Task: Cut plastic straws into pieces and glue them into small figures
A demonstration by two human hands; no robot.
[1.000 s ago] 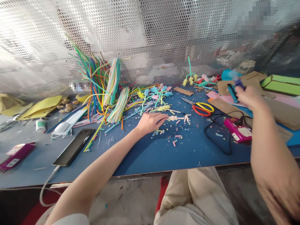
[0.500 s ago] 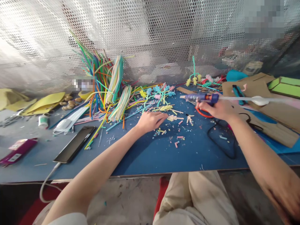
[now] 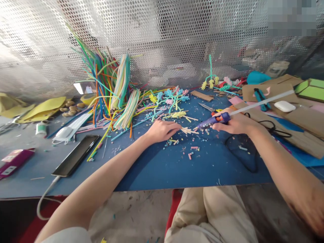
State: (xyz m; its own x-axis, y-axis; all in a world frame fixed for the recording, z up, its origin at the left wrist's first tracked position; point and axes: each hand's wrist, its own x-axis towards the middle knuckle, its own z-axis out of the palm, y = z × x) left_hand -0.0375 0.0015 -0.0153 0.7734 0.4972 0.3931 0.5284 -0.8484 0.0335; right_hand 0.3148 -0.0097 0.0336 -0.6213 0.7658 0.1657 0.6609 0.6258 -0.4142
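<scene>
Fingers and thumb of my left hand [image 3: 163, 130] are pinched on a small cream pipe-cleaner sprig [image 3: 187, 130] just above the blue table [image 3: 157, 168]. My right hand [image 3: 234, 122] is wrapped round a purple glue gun [image 3: 214, 119], with a long translucent glue stick [image 3: 265, 100] sticking out of its back. The gun's nozzle points left and down, at the sprig's right end; whether they touch I cannot tell. Pale yellow pipe-cleaner pieces [image 3: 178, 114] lie just beyond my left hand. Finished-looking blue, pink and yellow pipe-cleaner flowers [image 3: 174, 98] rest behind them.
Bundles of pipe cleaners [image 3: 121, 84] stand at back left. A phone [image 3: 76, 155] on a cable lies at left, near a face mask [image 3: 72, 128]. Scissors [image 3: 206, 107] lie behind the gun. Cardboard [image 3: 298, 118] and a black cord [image 3: 240, 162] are at right; metal mesh rises behind.
My right hand has brought the glue gun down and left, so its nozzle is now at the sprig. The scissors behind have come into sight. My left hand has stayed almost still.
</scene>
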